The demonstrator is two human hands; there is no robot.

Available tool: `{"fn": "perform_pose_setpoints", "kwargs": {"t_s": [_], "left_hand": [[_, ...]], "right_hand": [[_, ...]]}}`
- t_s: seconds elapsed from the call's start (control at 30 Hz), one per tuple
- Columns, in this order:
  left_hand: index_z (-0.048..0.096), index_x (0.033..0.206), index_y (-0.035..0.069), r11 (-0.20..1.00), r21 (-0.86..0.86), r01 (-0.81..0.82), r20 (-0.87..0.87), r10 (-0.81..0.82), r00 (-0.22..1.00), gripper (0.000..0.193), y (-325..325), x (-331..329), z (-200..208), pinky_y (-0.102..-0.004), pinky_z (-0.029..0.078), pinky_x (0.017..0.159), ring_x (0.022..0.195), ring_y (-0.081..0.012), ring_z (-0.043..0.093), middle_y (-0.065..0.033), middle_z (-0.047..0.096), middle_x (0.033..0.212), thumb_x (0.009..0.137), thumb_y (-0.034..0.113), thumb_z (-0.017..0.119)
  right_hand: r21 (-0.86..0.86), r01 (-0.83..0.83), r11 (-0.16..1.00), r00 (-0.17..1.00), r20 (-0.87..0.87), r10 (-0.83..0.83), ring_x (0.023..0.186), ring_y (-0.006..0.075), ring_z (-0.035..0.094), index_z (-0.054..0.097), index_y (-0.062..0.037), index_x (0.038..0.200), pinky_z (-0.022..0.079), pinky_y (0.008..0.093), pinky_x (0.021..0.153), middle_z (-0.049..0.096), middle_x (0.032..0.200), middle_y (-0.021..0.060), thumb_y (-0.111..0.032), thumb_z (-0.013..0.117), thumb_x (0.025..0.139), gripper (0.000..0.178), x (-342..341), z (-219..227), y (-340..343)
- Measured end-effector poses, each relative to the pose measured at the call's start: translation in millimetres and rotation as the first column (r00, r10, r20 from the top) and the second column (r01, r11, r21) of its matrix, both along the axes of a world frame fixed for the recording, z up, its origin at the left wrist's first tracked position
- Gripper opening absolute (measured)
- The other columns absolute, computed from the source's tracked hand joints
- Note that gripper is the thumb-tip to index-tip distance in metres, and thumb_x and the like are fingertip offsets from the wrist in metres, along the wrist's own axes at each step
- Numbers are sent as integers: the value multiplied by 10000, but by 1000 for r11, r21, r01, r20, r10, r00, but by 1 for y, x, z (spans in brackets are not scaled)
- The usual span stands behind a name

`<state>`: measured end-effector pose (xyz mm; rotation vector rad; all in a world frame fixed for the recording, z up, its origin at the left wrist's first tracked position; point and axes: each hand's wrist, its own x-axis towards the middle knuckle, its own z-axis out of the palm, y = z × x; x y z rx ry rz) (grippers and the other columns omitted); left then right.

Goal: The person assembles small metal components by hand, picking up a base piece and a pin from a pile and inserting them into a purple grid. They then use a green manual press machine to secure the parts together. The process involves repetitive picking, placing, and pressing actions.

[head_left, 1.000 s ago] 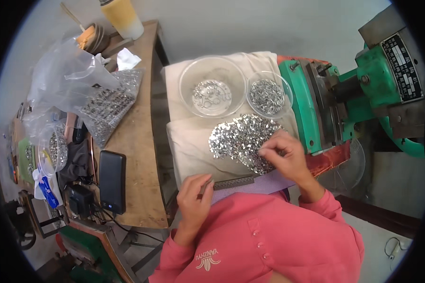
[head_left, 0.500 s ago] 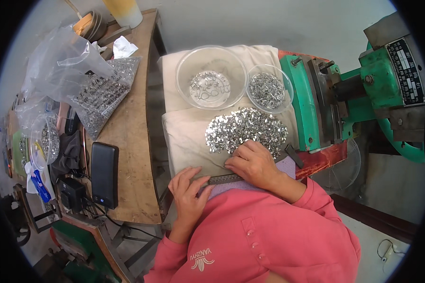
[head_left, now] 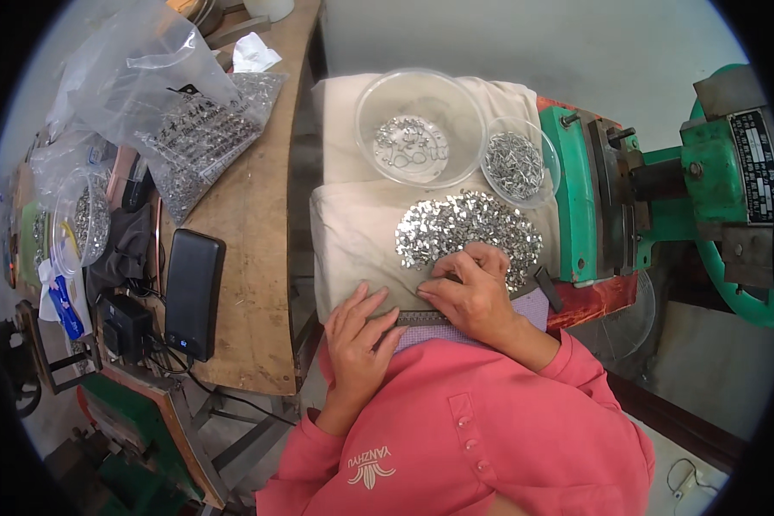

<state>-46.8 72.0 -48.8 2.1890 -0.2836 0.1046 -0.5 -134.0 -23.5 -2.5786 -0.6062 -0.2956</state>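
A heap of small shiny metal pieces (head_left: 464, 225) lies on the cream cloth (head_left: 353, 241) in front of me. Between the heap and my body runs a dark toothed metal strip (head_left: 423, 318). Close to the strip's left end rests my left hand (head_left: 359, 340), its fingers stretched and apart, holding nothing visible. My right hand (head_left: 473, 297) is over the strip at the heap's near edge, thumb and forefinger drawn together; anything between them is too small to make out. Right of that hand sits a short dark bar (head_left: 548, 290).
Behind the heap stand a large clear tub (head_left: 420, 176) with a few pieces and a smaller bowl (head_left: 514, 168) of metal parts. A green machine (head_left: 576, 206) borders the right. On the wooden table (head_left: 254, 318) at left are a black power bank (head_left: 194, 292) and a plastic bag (head_left: 206, 146) of parts.
The view has shifted a little. My right hand's fingers have lifted and curled near the heap's edge, while my left hand stays by the strip's left end.
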Motion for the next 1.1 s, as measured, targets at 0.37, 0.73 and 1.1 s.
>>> {"fn": "perform_pose_setpoints", "kwargs": {"t_s": [0.37,0.73,1.1], "left_hand": [[751,971,101,999,27,-18,-20,19,1000,241,-4,-2,3,-449,360,1061,1293,-274,537,-56,654,1252,740,142,804],[748,947,103,1000,12,-23,-33,23,999,217,-4,-3,1,-456,345,1077,1309,-280,524,-63,651,1264,742,145,804],[754,942,115,999,28,-15,1,15,1000,205,-3,-3,-2,-450,363,1058,1296,-271,535,-50,650,1258,749,165,801]], "right_hand": [[119,105,987,979,-187,-81,1077,250,461,769,-210,804,250,437,904,628,995,-63,-221,803,738,75,1,9,-3],[125,92,988,955,-290,-52,1097,270,436,774,-148,818,236,443,936,624,1029,-35,-249,793,766,115,-3,14,3],[129,83,988,910,-414,-22,1135,255,399,784,-159,822,218,448,990,612,1075,-33,-280,788,782,127,-6,11,15]]}}
